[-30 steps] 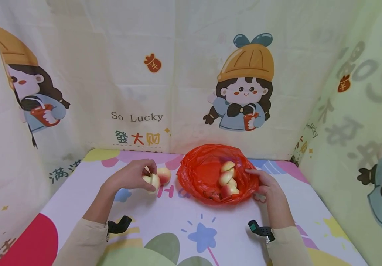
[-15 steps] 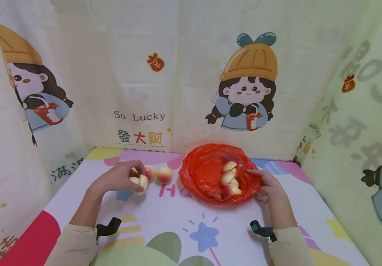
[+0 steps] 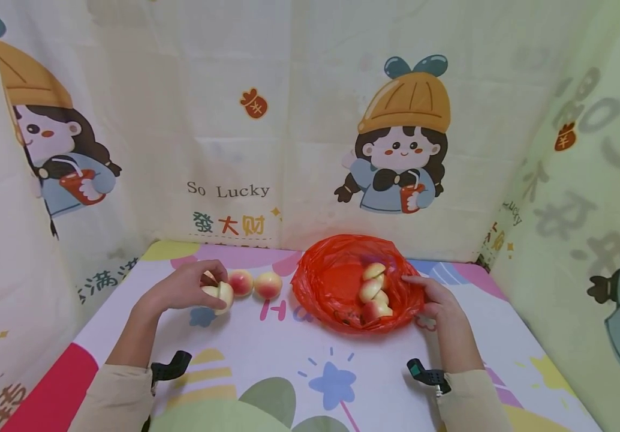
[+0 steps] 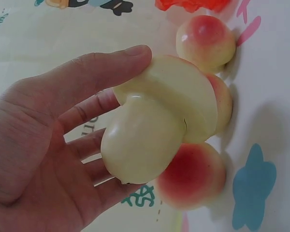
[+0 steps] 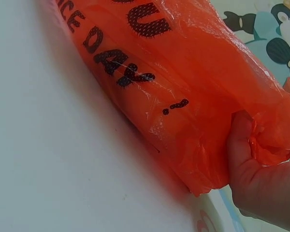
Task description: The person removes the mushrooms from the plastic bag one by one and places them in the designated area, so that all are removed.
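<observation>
My left hand (image 3: 183,288) holds a toy mushroom (image 4: 145,140) by its cap, thumb on the near side and fingers behind. Its pale stem points toward the wrist camera. Close beyond it in the left wrist view stand a red-topped mushroom (image 4: 193,176), another (image 4: 224,104) partly hidden by the held cap, and a third (image 4: 205,43). My right hand (image 3: 442,300) grips the right rim of a red plastic bag (image 3: 323,282), the thumb (image 5: 240,135) pressed on the plastic. Several more mushrooms (image 3: 370,290) lie inside the bag, toward its right side.
A patterned cloth (image 3: 267,354) covers the table. Printed curtains (image 3: 310,120) hang close behind it and along both sides. The bag's wide mouth faces up, right of the row of mushrooms.
My left hand has moved left with the mushroom, uncovering a second red-topped one beside the first. My right hand keeps its grip on the bag. The head view has shifted slightly.
</observation>
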Tool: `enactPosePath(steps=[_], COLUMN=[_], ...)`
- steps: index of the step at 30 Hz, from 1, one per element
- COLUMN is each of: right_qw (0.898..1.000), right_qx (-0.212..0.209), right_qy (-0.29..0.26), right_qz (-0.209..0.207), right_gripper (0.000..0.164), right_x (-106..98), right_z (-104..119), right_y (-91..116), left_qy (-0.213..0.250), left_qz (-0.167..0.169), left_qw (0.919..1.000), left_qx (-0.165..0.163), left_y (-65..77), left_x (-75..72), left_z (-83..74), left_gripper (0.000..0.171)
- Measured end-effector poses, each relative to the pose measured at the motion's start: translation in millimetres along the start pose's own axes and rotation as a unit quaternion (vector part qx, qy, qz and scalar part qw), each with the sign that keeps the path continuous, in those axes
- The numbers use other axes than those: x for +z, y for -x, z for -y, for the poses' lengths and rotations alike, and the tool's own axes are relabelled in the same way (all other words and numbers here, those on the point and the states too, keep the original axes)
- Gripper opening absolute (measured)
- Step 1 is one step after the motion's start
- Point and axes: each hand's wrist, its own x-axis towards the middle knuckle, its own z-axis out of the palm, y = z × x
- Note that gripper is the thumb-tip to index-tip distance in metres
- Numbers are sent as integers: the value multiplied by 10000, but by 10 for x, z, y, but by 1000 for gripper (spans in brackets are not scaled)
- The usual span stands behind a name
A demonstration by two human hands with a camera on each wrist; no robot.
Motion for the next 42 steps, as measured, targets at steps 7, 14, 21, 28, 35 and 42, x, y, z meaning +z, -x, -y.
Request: enactPosePath(steps=[7,14,21,28,35,42], right_qw=[10000,9998,9999,9999,9998,9997], right_qx=[-1,35,25,36,15,-3], right_qy=[-77,-176,-142,-158,-193,-229], right_qz=[-24,32,61,54,72,53], right_gripper=[54,56,52,52,53,55], right_x=[-3,-10,-14,-14,-25,-23], right_z=[4,13,12,11,18,11], right_y=[-4,-11,5,-4,-17,-11], left_qy=[-20,77,216,265,296,134], left_qz=[-8,60,206,366,496,582], left_qw=[10000,9998,9994,9988,9982,9980], left_qx=[-53,-149,-187,-187,-137,-218], left_y=[0,15,43,63,70,103], left_x=[-32,-49,-80,-87,-102,-119], left_z=[64,158,214,220,239,265], left_gripper=[44,44,44,42,41,38])
